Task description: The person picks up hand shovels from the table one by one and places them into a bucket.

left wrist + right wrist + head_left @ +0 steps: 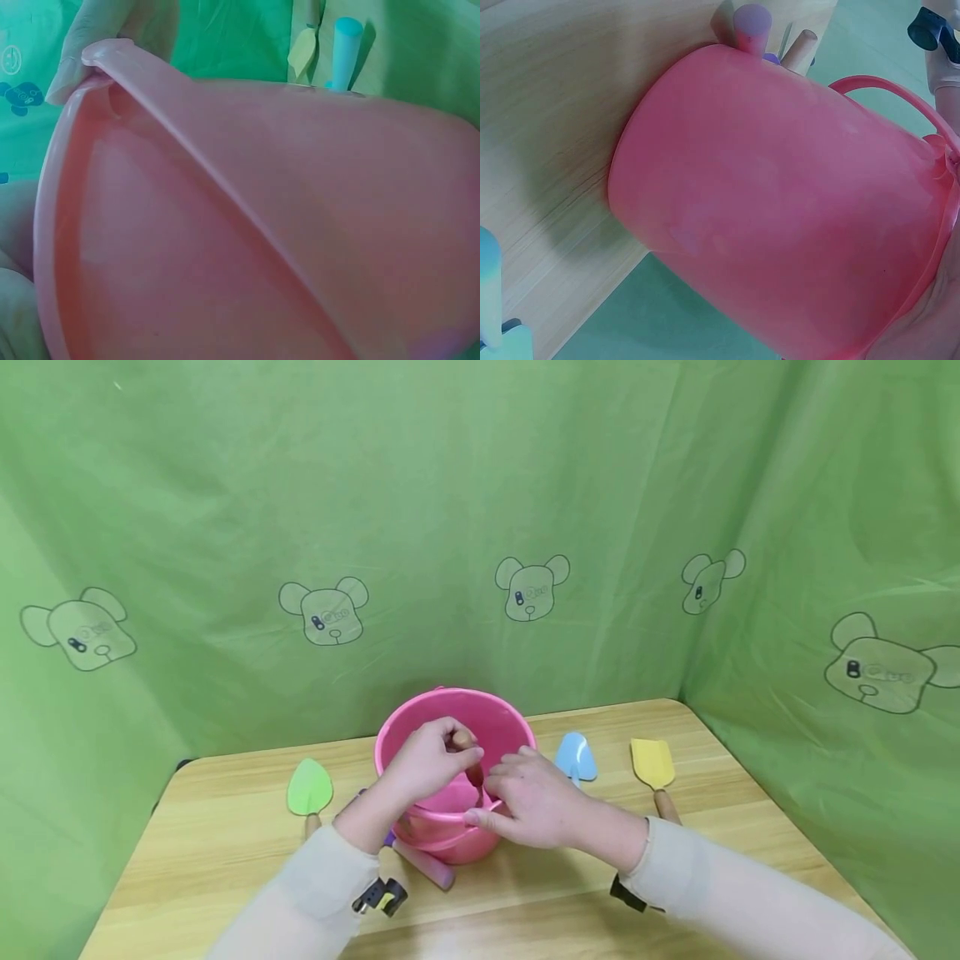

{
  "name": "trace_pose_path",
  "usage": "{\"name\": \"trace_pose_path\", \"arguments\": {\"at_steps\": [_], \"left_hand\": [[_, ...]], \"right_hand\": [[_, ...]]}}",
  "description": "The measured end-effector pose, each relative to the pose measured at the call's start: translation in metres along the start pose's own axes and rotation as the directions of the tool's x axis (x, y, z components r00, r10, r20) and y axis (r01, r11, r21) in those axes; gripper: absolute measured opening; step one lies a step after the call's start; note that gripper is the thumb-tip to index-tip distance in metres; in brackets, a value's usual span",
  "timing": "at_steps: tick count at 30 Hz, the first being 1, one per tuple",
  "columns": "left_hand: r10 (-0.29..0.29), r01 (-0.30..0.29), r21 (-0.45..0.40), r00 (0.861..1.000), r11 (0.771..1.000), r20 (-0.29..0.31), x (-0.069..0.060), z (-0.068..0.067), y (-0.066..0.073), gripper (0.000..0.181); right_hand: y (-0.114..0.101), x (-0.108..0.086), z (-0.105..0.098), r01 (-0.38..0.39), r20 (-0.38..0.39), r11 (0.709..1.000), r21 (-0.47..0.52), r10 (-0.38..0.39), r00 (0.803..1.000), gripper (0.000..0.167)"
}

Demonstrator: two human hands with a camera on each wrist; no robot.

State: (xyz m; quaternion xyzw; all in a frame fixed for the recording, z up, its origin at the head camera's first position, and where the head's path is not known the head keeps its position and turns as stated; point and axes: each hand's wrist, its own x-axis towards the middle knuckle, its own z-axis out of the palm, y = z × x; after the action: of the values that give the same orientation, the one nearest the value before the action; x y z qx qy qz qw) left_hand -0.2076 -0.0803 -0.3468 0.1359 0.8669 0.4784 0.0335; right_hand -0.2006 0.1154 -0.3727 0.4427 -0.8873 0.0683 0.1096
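Pink bucket (498,718): standing on the desk (225,827), about midway between left and right edges, its rim rising in front of the far edge. Whether it leans slightly: cannot tell.

Left hand (429,760): reaches in over the rim, thumb and fingers pinching a brown wooden handle (475,772), which slants down inside. Head of that tool hidden; kind unknown.

Right hand (536,802): grips the rim on the near right, thumb outside, fingers curled over into the bucket. Bail (889,84) hangs on the side toward me.

Around it: green shovel (310,787) toward the desk's left edge; blue shovel (576,756) just right of the bucket, near the far edge; yellow shovel (653,764) closer to the far right corner. A pale purple handle (423,864) pokes out by the bucket's near left foot; touching or not, unclear.

Step in hand, my reading: placing the wooden-handled tool in the bucket while my right steadies it. Lifting it out would look much alike.

Next move, if placing: let the tool settle against wall or floor, then uncurl the left fingers and draw back clear of the rim. The right should keep its grip meanwhile; a knock could tip the bucket.
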Motion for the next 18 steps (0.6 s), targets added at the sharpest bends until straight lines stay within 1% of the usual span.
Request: {"name": "trace_pose_path", "arguments": {"at_steps": [4,8,14,18], "left_hand": [[0.004,-0.003,-0.003,1.0,1.0,0.02,0.0004,0.0003,0.0001,0.012],[0.002,-0.001,-0.005,0.999,1.0,0.051,0.0011,0.0013,-0.0008,0.012],[-0.025,0.026,-0.014,0.994,1.0,0.105,0.0028,0.0024,-0.0031,0.011],[-0.027,0.027,0.002,0.991,1.0,0.132,0.0033,0.0019,-0.0044,0.011]], "right_hand": [[-0.0002,0.0001,-0.0005,-0.009,0.009,1.0,-0.001,0.009,1.0,0.052],[-0.0003,0.0003,-0.0008,-0.012,0.019,1.0,-0.008,0.012,1.0,0.052],[-0.0005,0.0007,-0.0006,-0.005,0.015,1.0,-0.014,0.006,1.0,0.052],[-0.0009,0.0006,-0.0006,0.0,0.01,1.0,-0.018,0.0,1.0,0.051]]}}
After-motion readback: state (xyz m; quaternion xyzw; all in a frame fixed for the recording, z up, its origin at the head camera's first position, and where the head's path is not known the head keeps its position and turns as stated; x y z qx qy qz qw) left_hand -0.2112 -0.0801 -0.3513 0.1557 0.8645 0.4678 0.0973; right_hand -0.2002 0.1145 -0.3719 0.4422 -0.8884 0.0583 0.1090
